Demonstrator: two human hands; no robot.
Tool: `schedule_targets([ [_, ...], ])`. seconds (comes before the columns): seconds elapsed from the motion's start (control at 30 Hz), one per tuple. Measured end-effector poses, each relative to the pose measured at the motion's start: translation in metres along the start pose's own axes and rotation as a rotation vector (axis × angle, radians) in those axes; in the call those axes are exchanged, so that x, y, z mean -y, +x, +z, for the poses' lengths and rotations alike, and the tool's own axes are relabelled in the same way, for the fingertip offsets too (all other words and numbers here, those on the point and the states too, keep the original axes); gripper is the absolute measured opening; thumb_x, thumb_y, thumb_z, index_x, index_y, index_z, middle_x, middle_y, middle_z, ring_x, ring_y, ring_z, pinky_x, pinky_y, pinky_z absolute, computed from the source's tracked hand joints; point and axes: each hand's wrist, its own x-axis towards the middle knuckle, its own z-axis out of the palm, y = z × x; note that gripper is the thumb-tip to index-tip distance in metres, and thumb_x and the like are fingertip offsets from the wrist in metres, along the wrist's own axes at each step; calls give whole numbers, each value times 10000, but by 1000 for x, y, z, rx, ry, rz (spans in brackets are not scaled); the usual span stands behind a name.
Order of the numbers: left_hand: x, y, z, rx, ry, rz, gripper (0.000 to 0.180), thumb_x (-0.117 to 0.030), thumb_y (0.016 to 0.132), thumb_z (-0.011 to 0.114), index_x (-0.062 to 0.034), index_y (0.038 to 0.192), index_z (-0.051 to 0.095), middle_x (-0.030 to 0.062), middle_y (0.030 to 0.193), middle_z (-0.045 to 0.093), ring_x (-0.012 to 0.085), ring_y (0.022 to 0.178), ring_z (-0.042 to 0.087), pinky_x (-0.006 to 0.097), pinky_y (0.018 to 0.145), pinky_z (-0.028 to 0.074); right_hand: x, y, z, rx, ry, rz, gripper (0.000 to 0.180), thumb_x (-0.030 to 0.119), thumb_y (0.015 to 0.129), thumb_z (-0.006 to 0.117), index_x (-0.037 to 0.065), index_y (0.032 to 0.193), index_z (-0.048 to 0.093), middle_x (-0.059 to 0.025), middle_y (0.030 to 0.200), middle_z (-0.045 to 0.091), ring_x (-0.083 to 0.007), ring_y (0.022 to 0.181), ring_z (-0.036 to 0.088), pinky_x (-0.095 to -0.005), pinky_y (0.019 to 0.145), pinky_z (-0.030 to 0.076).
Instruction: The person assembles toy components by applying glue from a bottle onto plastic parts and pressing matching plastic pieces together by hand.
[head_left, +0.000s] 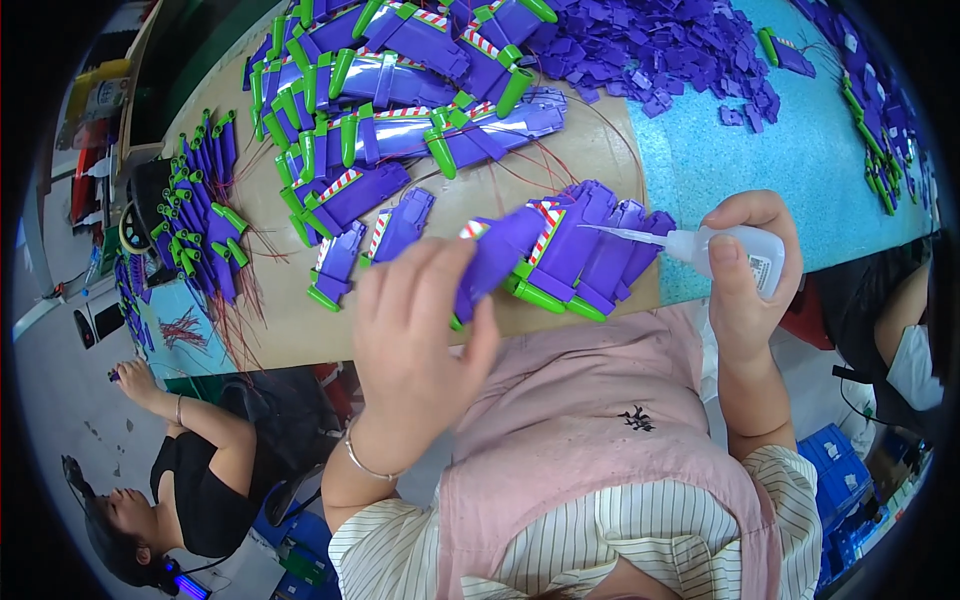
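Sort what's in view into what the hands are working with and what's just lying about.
In hand: left hand holding purple wing pieces; right hand holding glue bottle.
Lying about: finished wings pile; small purple parts heap; red wires.

purple wing (497,262): lower end hidden behind the left hand (410,330)
glue bottle (735,255): body mostly covered by the right hand (745,270)
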Motion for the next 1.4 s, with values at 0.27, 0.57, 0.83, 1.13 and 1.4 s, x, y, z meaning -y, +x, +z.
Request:
schedule_targets([
  [0.27, -17, 3, 1, 5, 115, 74, 480, -48, 681, 731, -66, 1157, 671, 81, 1094, 611, 266, 833, 527, 364, 722, 469, 11, -3, 4, 99, 30, 49, 184, 28, 835, 733, -2, 974, 615, -51, 889, 648, -70, 754, 578, -209, 653, 445],
  [0.57, -20, 2, 2, -16, 156, 78, 490, -50, 670, 714, -74, 1158, 679, 62, 1094, 613, 254, 824, 520, 361, 720, 458, 14, 0, 2, 155, -96, 18, 202, 21, 819, 750, -8, 967, 616, -63, 891, 660, -92, 768, 611, -222, 672, 479],
  [0.83, -21, -1, 4, -125, 348, 219, 466, -103, 686, 658, -125, 1148, 721, -5, 1128, 641, 199, 845, 488, 292, 694, 412, 19, 4, 6, 123, -23, -4, 211, 25, 813, 762, -5, 968, 622, -64, 887, 663, -93, 759, 611, -216, 671, 478],
  [1.13, -27, 6, 8, -117, 301, 196, 442, -129, 689, 687, -102, 1129, 712, 13, 1094, 645, 201, 864, 504, 308, 686, 426, 10, -2, -6, 28, -1, -5, 211, 73, 842, 742, -1, 987, 608, -51, 908, 640, -81, 775, 582, -214, 684, 458],
  [1.4, -23, 43, 36, -96, -42, 196, 357, -225, 772, 745, -34, 1048, 620, 139, 1125, 559, 327, 1015, 537, 428, 793, 445, -7, -5, -24, -141, -27, -44, 208, 163, 881, 710, 19, 981, 599, -23, 937, 591, -62, 801, 513, -209, 711, 404],
])
